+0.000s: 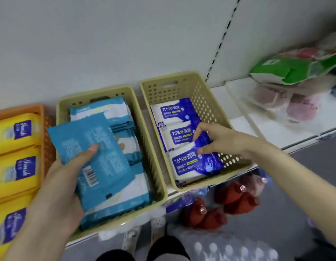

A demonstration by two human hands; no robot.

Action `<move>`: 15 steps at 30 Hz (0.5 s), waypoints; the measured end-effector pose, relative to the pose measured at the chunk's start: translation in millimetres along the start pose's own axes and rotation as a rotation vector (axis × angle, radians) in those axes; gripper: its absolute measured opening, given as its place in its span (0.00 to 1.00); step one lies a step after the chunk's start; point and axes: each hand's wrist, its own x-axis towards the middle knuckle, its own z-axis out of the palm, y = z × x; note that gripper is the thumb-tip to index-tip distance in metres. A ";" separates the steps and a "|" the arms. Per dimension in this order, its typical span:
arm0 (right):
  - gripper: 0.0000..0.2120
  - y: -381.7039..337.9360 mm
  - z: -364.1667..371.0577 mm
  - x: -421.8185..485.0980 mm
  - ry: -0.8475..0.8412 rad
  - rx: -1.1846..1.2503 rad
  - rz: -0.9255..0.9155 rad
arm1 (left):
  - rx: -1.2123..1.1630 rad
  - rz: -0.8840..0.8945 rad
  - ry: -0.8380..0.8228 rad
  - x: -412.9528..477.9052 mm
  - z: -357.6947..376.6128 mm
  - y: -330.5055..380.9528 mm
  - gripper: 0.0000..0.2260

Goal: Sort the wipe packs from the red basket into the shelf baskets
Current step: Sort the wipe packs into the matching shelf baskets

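Even, soft indoor light; wide-angle bending at edges, right side and bottom blurred.

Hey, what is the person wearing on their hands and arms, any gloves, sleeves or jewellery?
Nothing shows: the left hand and right hand are bare, without gloves, rings or a watch, and no sleeve is in view on either arm.
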 end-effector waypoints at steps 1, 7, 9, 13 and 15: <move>0.13 0.9 -0.6 4.6 -0.019 -0.090 -0.008 | 0.001 -0.004 0.009 -0.5 1.6 -0.6 0.10; 0.15 8.5 8.5 17.4 -0.017 -0.573 -0.018 | -0.003 0.010 0.038 -3.5 7.5 -1.2 0.09; 0.16 12.6 13.8 18.3 0.007 -0.654 -0.044 | -0.010 0.007 0.044 -4.1 8.1 -1.9 0.09; 0.16 16.6 11.4 19.8 -0.010 -0.665 -0.057 | -0.019 -0.015 0.054 -4.2 6.4 0.6 0.07; 0.17 15.4 8.4 19.6 -0.034 -0.683 -0.064 | -0.023 -0.022 0.036 -3.6 6.8 2.9 0.10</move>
